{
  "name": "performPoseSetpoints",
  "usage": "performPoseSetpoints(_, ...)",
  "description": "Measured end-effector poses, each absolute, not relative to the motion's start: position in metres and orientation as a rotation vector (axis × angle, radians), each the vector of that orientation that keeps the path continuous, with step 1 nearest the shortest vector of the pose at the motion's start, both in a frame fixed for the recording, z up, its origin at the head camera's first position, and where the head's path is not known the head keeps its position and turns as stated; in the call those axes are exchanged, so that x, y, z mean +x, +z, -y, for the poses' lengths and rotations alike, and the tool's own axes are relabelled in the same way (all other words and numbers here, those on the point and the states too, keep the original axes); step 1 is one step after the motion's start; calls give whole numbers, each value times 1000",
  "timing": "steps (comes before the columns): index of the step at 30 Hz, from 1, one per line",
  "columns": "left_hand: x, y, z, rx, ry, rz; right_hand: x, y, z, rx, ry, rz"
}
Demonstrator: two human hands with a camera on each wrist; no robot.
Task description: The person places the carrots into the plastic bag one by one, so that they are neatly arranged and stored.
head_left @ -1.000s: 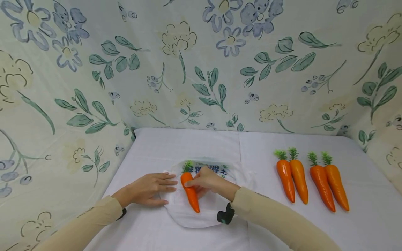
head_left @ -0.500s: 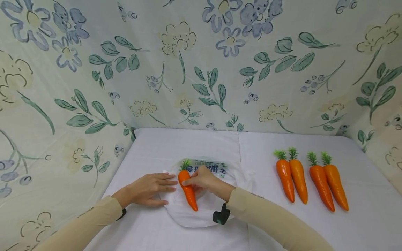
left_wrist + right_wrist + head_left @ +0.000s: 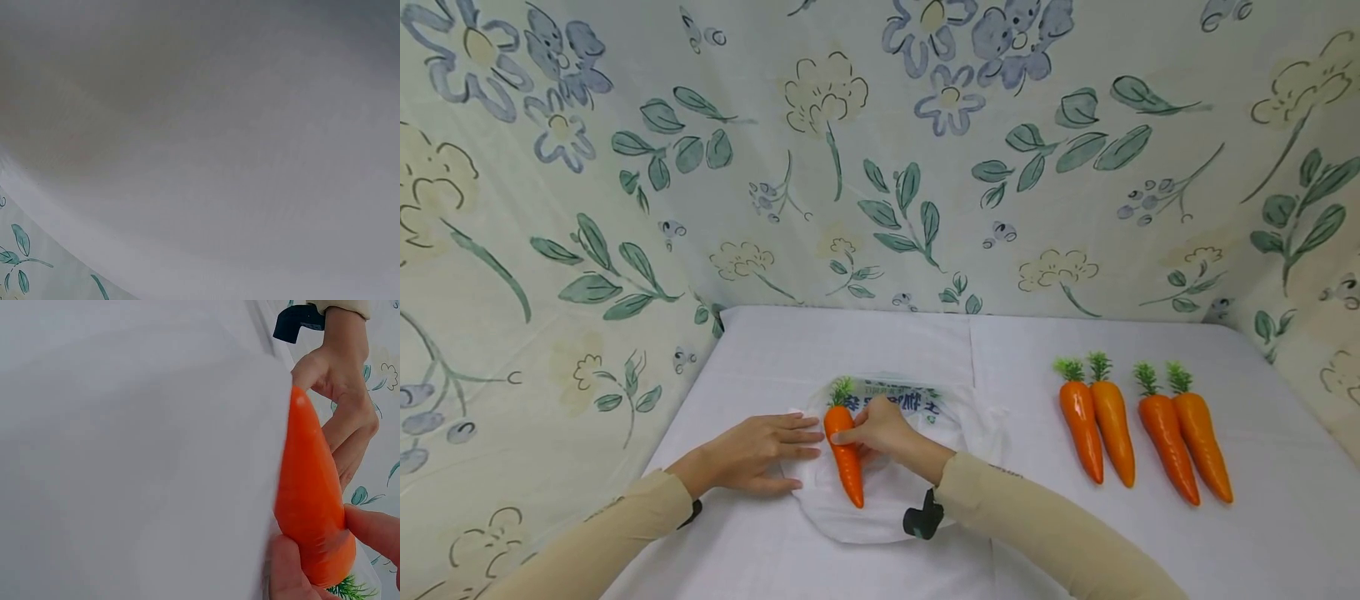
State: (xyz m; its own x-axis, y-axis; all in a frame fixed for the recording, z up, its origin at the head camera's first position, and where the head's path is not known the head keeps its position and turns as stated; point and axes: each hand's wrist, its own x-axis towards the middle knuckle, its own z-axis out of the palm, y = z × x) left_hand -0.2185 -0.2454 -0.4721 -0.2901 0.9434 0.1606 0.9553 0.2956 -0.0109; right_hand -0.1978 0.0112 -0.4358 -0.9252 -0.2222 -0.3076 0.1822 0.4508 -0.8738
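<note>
The carrot [image 3: 850,467] at six o'clock has a smooth, glossy plastic finish (as do the four carrots [image 3: 1114,429] toward four o'clock); the half-hidden bag [image 3: 887,521] seems thin, crinkled plastic; the cloth-covered tabletop [image 3: 850,337] is matt.

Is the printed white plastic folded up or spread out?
Spread out: the white plastic lies broad on the table, blue print showing.

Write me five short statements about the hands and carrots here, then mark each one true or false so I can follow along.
1. The right hand holds a carrot. True.
2. The left hand grips a carrot too. False: it holds no carrot and rests at the edge of the white bag.
3. Four other carrots lie to the person's right of the bag. True.
4. The held carrot's green top points toward the person. False: it points away.
5. Those four carrots lie in two pairs. True.
</note>
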Motion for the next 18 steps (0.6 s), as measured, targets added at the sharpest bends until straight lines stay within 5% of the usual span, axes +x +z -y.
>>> performPoseSetpoints(18,-220,-474,246,-1794,-129,2363,-199,-446,0,-109,-1423,-2515)
